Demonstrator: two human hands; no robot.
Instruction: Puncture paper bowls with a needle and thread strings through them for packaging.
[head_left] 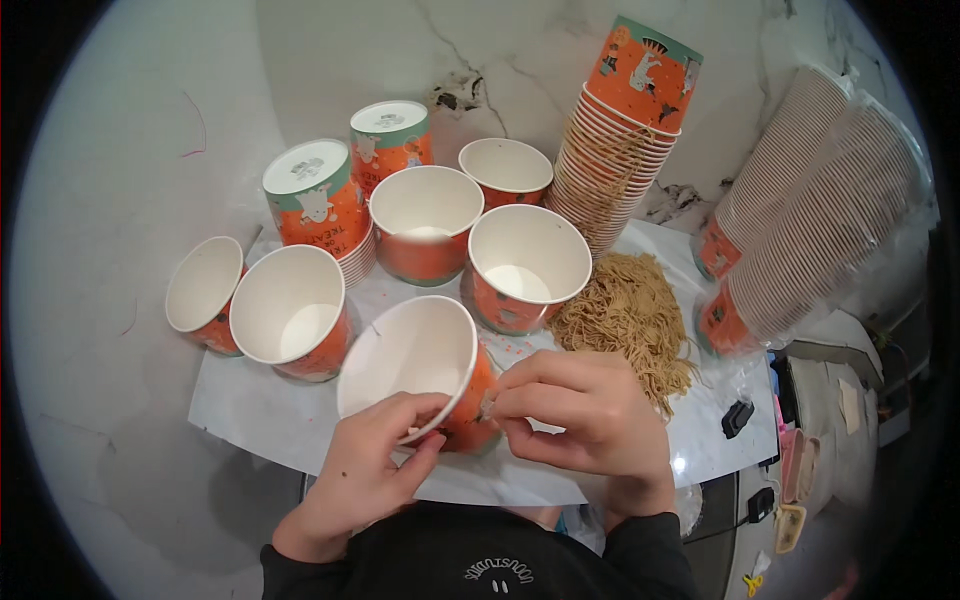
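A large orange paper cup with a white inside tilts toward me at the table's front. My left hand is closed on its near rim, the fingers inside and the thumb outside. At the cup's right side, my right hand is closed in a pinch against the orange wall. Something small and greyish shows at its fingertips, too small to name. Just beyond that hand lies a heap of tan cords.
Several open cups, such as this one, stand beyond my hands. Upside-down cups sit at the back left. A tall cup stack leans against the marbled wall. Bagged cup stacks and a small black object are right.
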